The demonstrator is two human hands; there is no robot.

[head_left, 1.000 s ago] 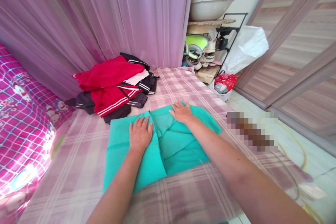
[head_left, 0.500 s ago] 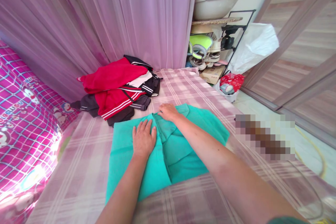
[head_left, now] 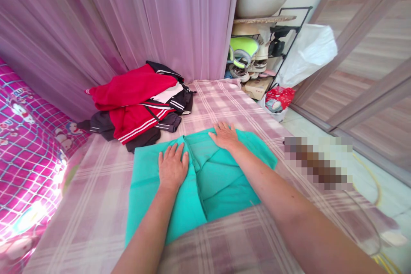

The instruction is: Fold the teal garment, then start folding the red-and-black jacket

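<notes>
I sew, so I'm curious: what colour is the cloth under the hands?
The cloth is teal green, best seen in the head view.

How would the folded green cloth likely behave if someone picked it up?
The green cloth would probably sag, since its creases suggest soft fabric. It may unfold, as its layers simply overlap. Rolling seems unlikely, as it lies flat beneath the left hand and right hand.

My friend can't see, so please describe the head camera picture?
A person's left hand and right hand rest open on a folded turquoise cloth on a plaid sheet. Beyond it, red and dark clothes lie heaped by a purple curtain.
</notes>
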